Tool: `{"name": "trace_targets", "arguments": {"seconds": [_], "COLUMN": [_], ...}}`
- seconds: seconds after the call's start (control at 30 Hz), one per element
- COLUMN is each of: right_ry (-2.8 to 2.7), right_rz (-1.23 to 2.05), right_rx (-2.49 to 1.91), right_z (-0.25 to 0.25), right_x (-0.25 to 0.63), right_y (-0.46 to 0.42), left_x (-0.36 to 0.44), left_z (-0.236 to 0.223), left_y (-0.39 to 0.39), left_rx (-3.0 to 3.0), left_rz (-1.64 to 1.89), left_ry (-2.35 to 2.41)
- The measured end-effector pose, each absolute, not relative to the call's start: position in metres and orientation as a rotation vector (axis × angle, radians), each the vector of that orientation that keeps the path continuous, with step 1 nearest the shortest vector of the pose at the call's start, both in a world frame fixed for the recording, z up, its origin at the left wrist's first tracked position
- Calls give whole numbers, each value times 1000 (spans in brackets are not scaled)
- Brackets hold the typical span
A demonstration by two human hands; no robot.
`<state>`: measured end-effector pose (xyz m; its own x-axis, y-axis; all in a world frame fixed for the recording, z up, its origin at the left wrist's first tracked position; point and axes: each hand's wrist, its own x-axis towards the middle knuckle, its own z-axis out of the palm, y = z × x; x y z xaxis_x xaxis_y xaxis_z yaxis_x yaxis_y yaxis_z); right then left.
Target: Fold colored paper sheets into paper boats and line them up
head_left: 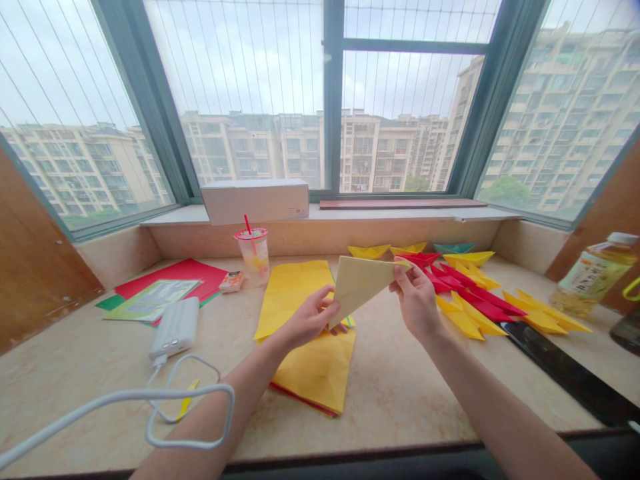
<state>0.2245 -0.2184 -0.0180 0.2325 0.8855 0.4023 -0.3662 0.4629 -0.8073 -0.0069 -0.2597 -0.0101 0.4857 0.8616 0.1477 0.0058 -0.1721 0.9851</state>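
Windows (pixel 240 73) rise behind the bench (pixel 405 393), with pale apartment blocks (pixel 375 150) beyond the glass. On the sill (pixel 183 214) at the back lies a white box (pixel 255 202). Held up over the middle of the bench is a folded paper (pixel 361 283), pale yellow, tapering downward. The left hand (pixel 314 313) grips its lower left part between thumb and fingers; the right hand (pixel 414 293) pinches its upper right corner.

Beneath and beside the left hand lie yellow sheets (pixel 290 290) in two overlapping lots, the nearer one (pixel 320 370) showing red under its front edge. Near the back edge, left of these, stands a cup (pixel 256 257) with a red straw, a small packet (pixel 231 281) just beside it. Toward the left edge, a red sheet (pixel 175 270) lies partly under a pale green packet (pixel 153 299); a power bank (pixel 175 327) with a white cable (pixel 100 403) sits in front.

Yellow, red and teal boats (pixel 493 307) fill the back right; a black slab (pixel 560 370) reaches toward the front right corner, and a bottle (pixel 590 280) stands near the right edge.
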Motion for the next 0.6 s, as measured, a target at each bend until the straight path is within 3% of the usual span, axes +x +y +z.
{"name": "trace_targets", "arguments": {"seconds": [0.2, 0.6], "right_ry": [-1222, -1292], "right_rz": [1139, 1072], "right_rx": [-582, -621], "right_z": [-24, -25], "right_x": [217, 215], "right_y": [-224, -227], "left_x": [-6, 3], "left_z": [-11, -18], "left_y": [-266, -264], "left_rx": [1489, 1531], "left_rz": [793, 873], "left_ry": [745, 760]}}
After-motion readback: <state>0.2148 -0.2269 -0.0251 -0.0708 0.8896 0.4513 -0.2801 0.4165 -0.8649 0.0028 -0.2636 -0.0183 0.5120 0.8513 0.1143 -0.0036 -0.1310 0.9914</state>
